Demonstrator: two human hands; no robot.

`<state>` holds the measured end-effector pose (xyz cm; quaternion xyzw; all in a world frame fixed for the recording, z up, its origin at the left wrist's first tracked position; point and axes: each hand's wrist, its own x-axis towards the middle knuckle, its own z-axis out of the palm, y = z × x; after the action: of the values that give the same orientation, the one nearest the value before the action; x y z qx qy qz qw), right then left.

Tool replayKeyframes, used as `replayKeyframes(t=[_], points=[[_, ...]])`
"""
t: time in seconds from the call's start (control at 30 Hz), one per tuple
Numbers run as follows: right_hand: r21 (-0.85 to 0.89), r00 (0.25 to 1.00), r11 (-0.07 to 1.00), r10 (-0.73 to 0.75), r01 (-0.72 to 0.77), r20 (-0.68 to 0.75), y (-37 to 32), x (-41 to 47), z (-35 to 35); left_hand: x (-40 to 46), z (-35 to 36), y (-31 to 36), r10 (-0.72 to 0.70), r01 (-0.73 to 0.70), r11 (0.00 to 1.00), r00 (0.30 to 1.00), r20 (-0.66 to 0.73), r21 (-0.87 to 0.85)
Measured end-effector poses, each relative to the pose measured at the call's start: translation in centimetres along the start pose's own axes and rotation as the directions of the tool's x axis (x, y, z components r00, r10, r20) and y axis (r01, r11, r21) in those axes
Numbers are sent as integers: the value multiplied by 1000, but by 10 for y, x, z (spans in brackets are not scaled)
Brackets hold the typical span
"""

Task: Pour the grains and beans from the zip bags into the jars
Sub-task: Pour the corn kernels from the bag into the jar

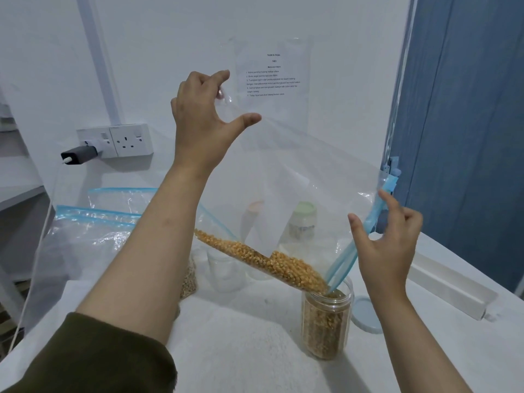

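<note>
A large clear zip bag [297,177] with a blue zip strip hangs tilted over an open clear jar [326,324]. Yellow corn kernels [272,262] slide along the bag's lower edge into the jar's mouth, and the jar is mostly full of kernels. My left hand [204,120] is raised high and pinches the bag's bottom corner between its fingers. My right hand [388,239] pinches the blue zip edge just above the jar, its other fingers spread.
A pale blue lid [365,314] lies right of the jar. Behind the bag stand other jars [224,270] and a green-capped bottle [303,219]. More zip bags [93,222] lie at the left. A wall socket with a charger [82,153] is at the back left.
</note>
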<state>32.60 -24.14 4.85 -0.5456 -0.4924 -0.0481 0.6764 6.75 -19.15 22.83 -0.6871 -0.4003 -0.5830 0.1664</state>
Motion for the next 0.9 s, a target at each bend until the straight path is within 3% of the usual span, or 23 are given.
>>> replayKeyframes(t=[0.13,0.27,0.37,0.6,0.77,0.9], points=[[-138,957,947,-290,291,28,-5,-5,0,0,2,2,4,-4,1000,1000,3,1],[-105,866,865,-473,491,159,-24,-4,11,1,4,4,9,-8,1000,1000,9,-4],[-113,842,846,-486,520,234,-35,14,22,0,5,4,8,-8,1000,1000,13,-1],[-312,838,796,-401,518,369,-47,71,26,-1,4,3,9,-9,1000,1000,12,11],[-213,807,785,-524,581,271,-44,73,26,1,3,3,15,-15,1000,1000,7,5],[-182,813,800,-524,572,255,-41,74,28,3,3,5,26,-26,1000,1000,8,7]])
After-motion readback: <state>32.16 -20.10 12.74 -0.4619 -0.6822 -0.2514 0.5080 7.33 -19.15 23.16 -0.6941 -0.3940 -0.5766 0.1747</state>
